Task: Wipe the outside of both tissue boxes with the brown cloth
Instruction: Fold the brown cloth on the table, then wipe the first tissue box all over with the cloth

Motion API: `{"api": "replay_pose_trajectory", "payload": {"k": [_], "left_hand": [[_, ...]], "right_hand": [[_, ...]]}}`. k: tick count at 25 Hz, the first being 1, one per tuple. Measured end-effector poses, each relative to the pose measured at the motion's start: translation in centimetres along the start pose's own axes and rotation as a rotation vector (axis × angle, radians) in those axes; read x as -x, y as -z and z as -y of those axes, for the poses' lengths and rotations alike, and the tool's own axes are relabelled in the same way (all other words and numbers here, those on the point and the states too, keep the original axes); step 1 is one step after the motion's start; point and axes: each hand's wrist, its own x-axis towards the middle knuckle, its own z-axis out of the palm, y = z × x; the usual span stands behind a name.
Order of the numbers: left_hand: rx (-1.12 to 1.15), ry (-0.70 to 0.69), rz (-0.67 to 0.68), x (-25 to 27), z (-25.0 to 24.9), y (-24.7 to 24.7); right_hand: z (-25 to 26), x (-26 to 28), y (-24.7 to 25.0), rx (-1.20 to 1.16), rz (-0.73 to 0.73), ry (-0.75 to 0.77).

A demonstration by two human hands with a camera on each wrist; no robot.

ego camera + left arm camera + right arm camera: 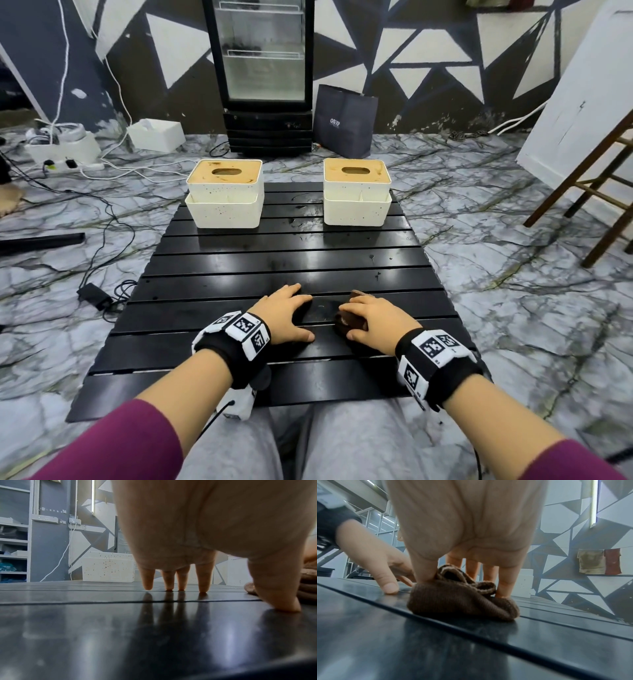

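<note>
Two cream speckled tissue boxes with tan slotted lids stand at the far end of the black slatted table (274, 260): the left box (225, 195) (108, 570) and the right box (357, 193) (524, 584). Near the front edge my right hand (373, 322) (467, 534) grips the bunched brown cloth (346, 322) (458, 601), thumb on one side and fingers on the other, with the cloth lying on the table. Just left of it my left hand (287, 313) rests spread on the table, its fingertips (203, 586) touching the slats and holding nothing. The cloth (307, 577) shows at the left wrist view's right edge.
A glass-door fridge (263, 68) and a dark bag (344, 120) stand on the floor behind the table. A wooden stool (599, 192) is at the right. At the left are a white box (156, 134), a power strip with cables (65, 164) and an adapter (92, 294).
</note>
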Motion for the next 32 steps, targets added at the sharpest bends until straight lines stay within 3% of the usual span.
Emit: {"api": "replay_pose_trajectory", "payload": {"k": [6,10,15,20,25,32], "left_hand": [[-0.003,-0.013,-0.002,-0.2,0.3,0.0],[-0.025,-0.037,0.012,-0.3,0.6,0.2],[0.042,-0.08,-0.043,-0.8,2.9,2.6],[0.079,-0.01,-0.162,-1.9,7.7,6.9],[0.078,0.091,-0.33,-3.9,14.3,10.9],[0.004,0.256,-0.5,-7.6,21.7,14.7]], "right_hand": [[0.6,0.4,0.3,0.04,0.006,-0.026],[1.8,0.5,1.4,0.215,0.045,-0.104],[4.3,-2.1,4.4,0.297,0.058,-0.097],[6.9,-7.5,7.6,0.157,-0.047,0.034],[9.3,-15.2,9.5,0.076,-0.043,0.178],[10.8,-25.1,10.2,-0.073,-0.251,0.253]]}}
